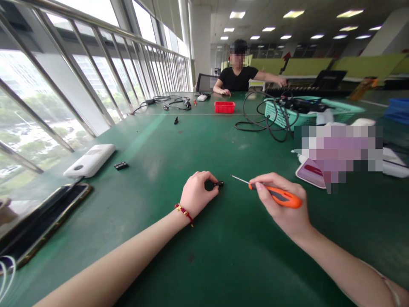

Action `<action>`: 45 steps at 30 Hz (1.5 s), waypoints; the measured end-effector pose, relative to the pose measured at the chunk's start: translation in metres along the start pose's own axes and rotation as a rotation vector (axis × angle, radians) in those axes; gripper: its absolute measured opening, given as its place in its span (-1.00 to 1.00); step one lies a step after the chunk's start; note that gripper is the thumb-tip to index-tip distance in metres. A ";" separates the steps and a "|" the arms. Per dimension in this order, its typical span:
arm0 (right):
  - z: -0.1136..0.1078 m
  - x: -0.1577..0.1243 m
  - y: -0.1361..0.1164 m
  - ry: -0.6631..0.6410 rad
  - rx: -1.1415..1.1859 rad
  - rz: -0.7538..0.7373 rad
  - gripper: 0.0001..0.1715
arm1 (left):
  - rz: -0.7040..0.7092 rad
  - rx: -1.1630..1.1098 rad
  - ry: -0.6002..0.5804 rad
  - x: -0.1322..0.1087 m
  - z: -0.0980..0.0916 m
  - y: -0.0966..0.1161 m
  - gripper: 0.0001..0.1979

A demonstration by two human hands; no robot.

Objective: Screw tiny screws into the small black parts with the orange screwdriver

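Note:
Near the middle of the green table (179, 149), my left hand (198, 192) pinches a small black part (219, 183) between thumb and fingers. A red beaded bracelet circles the left wrist. My right hand (284, 204) is closed around a screwdriver (287, 198) with an orange and grey handle. Its thin metal shaft points left, and the tip is a short way from the black part, not touching it. Further left on the table lies a small black block (121, 166). Another small black piece (176, 120) is farther back.
At the left edge are a white power bank (91, 161) and a dark phone (47, 217). Toward the back stand a red tray (224, 107) and a teal basket (275, 114) with black cables. A person (239, 76) sits opposite. A purple-backed phone (309, 172) lies at right.

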State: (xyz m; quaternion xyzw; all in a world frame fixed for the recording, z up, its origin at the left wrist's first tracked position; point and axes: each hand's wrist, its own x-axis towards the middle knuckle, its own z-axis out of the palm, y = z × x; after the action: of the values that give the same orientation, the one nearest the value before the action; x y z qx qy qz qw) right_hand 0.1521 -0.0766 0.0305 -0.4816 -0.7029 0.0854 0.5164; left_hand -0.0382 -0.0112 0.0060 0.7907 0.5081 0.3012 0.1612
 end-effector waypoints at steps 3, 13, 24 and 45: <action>0.009 0.002 0.015 -0.065 -0.082 -0.014 -0.88 | 0.013 -0.032 -0.003 0.001 -0.001 0.000 -0.94; 0.040 0.009 0.031 -0.361 -0.311 -0.035 -0.81 | 0.126 -0.103 -0.049 0.003 0.001 -0.003 -0.95; 0.046 0.012 0.032 -0.349 -0.316 -0.067 -0.86 | 0.105 -0.067 -0.025 0.001 0.002 -0.002 -0.89; 0.042 0.010 0.030 -0.312 -0.129 0.005 -0.87 | 0.165 -0.078 0.038 -0.003 -0.006 0.005 -0.94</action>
State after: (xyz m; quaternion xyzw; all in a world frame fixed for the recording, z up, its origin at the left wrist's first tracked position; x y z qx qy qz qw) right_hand 0.1358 -0.0376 -0.0001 -0.4965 -0.7773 0.1150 0.3688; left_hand -0.0395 -0.0164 0.0119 0.8171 0.4321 0.3479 0.1570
